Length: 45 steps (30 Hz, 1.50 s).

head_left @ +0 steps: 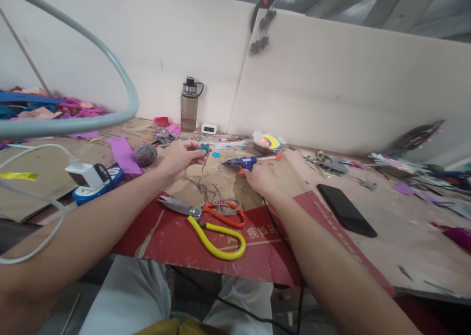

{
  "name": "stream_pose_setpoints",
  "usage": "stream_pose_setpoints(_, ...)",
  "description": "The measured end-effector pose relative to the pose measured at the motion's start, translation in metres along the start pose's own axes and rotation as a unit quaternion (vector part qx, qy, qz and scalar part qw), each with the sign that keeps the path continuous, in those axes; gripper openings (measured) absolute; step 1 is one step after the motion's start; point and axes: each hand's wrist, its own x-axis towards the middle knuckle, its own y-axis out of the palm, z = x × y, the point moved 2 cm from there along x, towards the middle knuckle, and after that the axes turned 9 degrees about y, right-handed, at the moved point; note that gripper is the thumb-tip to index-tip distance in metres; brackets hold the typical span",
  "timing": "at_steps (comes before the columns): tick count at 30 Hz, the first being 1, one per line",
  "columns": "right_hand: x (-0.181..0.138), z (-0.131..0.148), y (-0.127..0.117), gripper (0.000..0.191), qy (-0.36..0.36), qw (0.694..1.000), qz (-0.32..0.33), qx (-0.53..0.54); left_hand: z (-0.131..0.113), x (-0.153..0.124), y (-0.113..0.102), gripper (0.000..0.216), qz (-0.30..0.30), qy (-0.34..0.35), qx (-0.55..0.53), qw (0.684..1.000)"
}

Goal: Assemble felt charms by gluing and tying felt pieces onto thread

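Between the fingertips of my left hand (183, 159) is a small blue felt flower (205, 149), with grey yarn (203, 180) hanging down from it. My right hand (260, 178) is wrapped round a blue hot glue gun (241, 163), its nozzle pointing left toward the flower but apart from it. A second blue felt flower (216, 154) lies on the cardboard between the hands. Nearer to me, scissors (200, 215) with one red and one yellow handle lie open, and loose yarn rests across the red handle.
A water bottle (189, 107) and a small white digital clock (209, 128) stand at the back. To the left are a grey yarn ball (144, 154) and a blue power strip (99, 185). On the right lies a black phone (346, 210). A thick grey tube (127, 87) crosses the upper left.
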Motion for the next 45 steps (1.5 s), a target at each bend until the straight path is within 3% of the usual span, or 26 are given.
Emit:
stream_pose_setpoints(2,-0.006,0.004,-0.010,0.023,-0.014,0.996,-0.081,-0.026,0.000,-0.001,0.001,0.024,0.003,0.004,0.011,1.000)
stream_pose_setpoints(5,-0.017,0.023,-0.014,0.021,-0.080,0.980,-0.133,0.127,0.000,-0.001,0.002,0.021,-0.004,0.028,0.044,0.999)
stream_pose_setpoints(8,-0.021,0.049,0.001,0.032,-0.112,0.934,-0.005,0.340,-0.001,-0.003,0.005,0.019,0.000,0.048,0.067,0.997)
stream_pose_setpoints(12,-0.018,0.074,0.023,0.039,-0.107,0.872,0.125,0.461,-0.003,-0.006,0.008,0.018,0.022,0.062,0.071,0.995)
stream_pose_setpoints(15,-0.015,0.081,0.029,0.031,-0.111,0.841,0.162,0.504,-0.003,-0.007,0.007,0.019,0.032,0.067,0.083,0.994)
stream_pose_setpoints(19,-0.011,0.082,0.029,0.012,-0.109,0.820,0.158,0.539,-0.002,-0.006,0.006,0.020,0.040,0.056,0.098,0.993)
stream_pose_setpoints(21,-0.009,0.078,0.026,0.007,-0.114,0.839,0.133,0.514,-0.004,-0.006,0.007,0.019,0.080,0.038,0.098,0.991)
stream_pose_setpoints(23,-0.005,0.072,0.020,0.003,-0.135,0.879,0.081,0.450,-0.008,-0.006,0.007,0.022,0.126,0.017,0.104,0.986)
stream_pose_setpoints(26,-0.004,0.061,0.009,0.008,-0.199,0.934,-0.019,0.297,-0.015,-0.003,0.004,0.027,0.130,0.016,0.142,0.981)
stream_pose_setpoints(28,-0.006,0.058,0.004,0.012,-0.244,0.947,-0.051,0.200,-0.018,-0.001,0.002,0.031,0.127,0.039,0.202,0.970)
stream_pose_setpoints(32,-0.015,0.061,0.000,0.017,-0.300,0.949,-0.051,0.080,-0.018,0.000,0.003,0.032,0.182,0.072,0.303,0.933)
stream_pose_setpoints(36,-0.023,0.068,0.001,0.020,-0.312,0.949,-0.046,0.011,-0.018,-0.001,0.008,0.029,0.234,0.078,0.350,0.904)
stream_pose_setpoints(40,-0.024,0.069,0.002,0.024,-0.315,0.947,-0.051,-0.032,-0.021,-0.003,0.013,0.022,0.249,0.098,0.388,0.882)
stream_pose_setpoints(42,-0.024,0.069,0.002,0.025,-0.318,0.945,-0.057,-0.051,-0.021,-0.004,0.017,0.020,0.252,0.109,0.393,0.878)
stream_pose_setpoints(45,-0.024,0.070,0.002,0.024,-0.322,0.943,-0.067,-0.054,-0.016,-0.004,0.020,0.019,0.241,0.081,0.354,0.900)
